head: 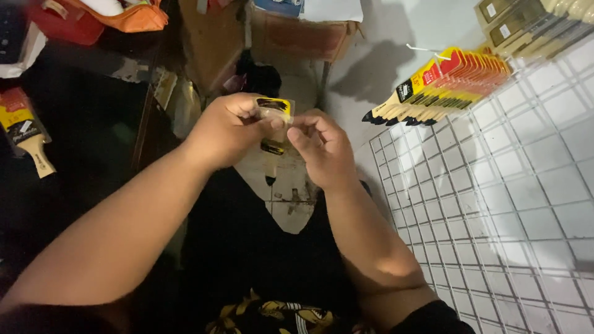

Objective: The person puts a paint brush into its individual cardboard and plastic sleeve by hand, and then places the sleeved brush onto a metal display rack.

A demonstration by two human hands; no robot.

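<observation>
Both hands up in front of me, centre of view, working one item. My left hand [226, 130] is closed around a small packaged paintbrush [274, 125]: clear wrap, yellow-and-black card at its top end, thumb pressed on the front just under that card, fingers curled behind it. My right hand [322, 148] is just beside it on the right, fingers bent in, thumb and forefinger pinched at the right edge of the same pack; contact looks real, but how much of the pack it has hold of I can't tell, the tips are blurred. Pack sits roughly upright between the two hands, its lower end dropping behind my knuckles. Under the hands: pale stained floor tile [291, 201], partly cut off by my dark clothing. Right side: white wire grid panel [507, 185] running from near to far, tilted in this view. Far right on that grid, a row of carded paintbrushes [445, 86] hangs packed tight on one hook, yellow-and-red cards, dark ends pointing left. Above them, at the top right corner, a second batch of packaged goods [532, 25] in dull olive cards. Far left edge: one more wood-handled paintbrush [25, 133] in a yellow card, well apart from my hands. Top left: an orange bag [133, 15]. Top centre: a brown cardboard box [303, 37] against the wall. Lighting dim, left half mostly dark.
</observation>
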